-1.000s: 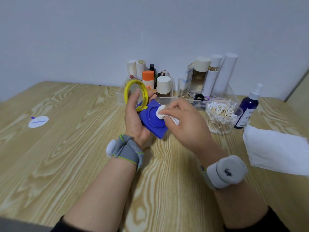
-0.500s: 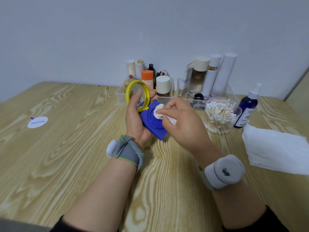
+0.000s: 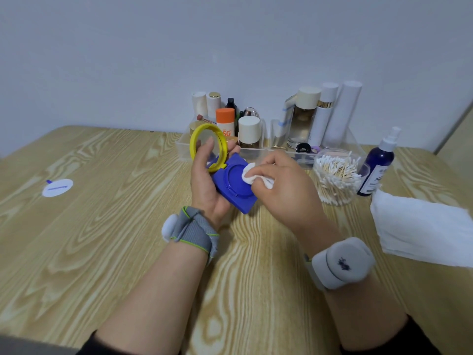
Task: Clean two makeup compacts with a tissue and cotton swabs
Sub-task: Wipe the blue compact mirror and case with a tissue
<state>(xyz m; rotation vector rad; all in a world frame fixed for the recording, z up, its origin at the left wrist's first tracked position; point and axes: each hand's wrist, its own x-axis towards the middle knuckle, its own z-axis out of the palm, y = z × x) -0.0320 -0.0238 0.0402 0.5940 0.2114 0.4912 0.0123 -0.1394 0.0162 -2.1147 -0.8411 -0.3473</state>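
Note:
An open makeup compact [image 3: 231,187] with a blue square base and a yellow round mirror lid [image 3: 208,147] is held above the table. My left hand [image 3: 207,187] grips it from the left and below, with a finger across the mirror. My right hand [image 3: 284,188] pinches a small white tissue wad [image 3: 252,175] and presses it on the right side of the round well in the blue base. A clear bowl of cotton swabs [image 3: 336,179] stands to the right. Only one compact shows.
A clear organiser tray [image 3: 184,148] of cosmetic bottles stands at the back against the wall. A dark blue spray bottle [image 3: 378,166] stands right of the swabs. Folded white tissues [image 3: 419,226] lie at the right edge. A small round white sticker [image 3: 57,187] lies far left.
The tissue wad in my right hand has shifted slightly across the compact's blue well. My left hand keeps the compact in about the same place.

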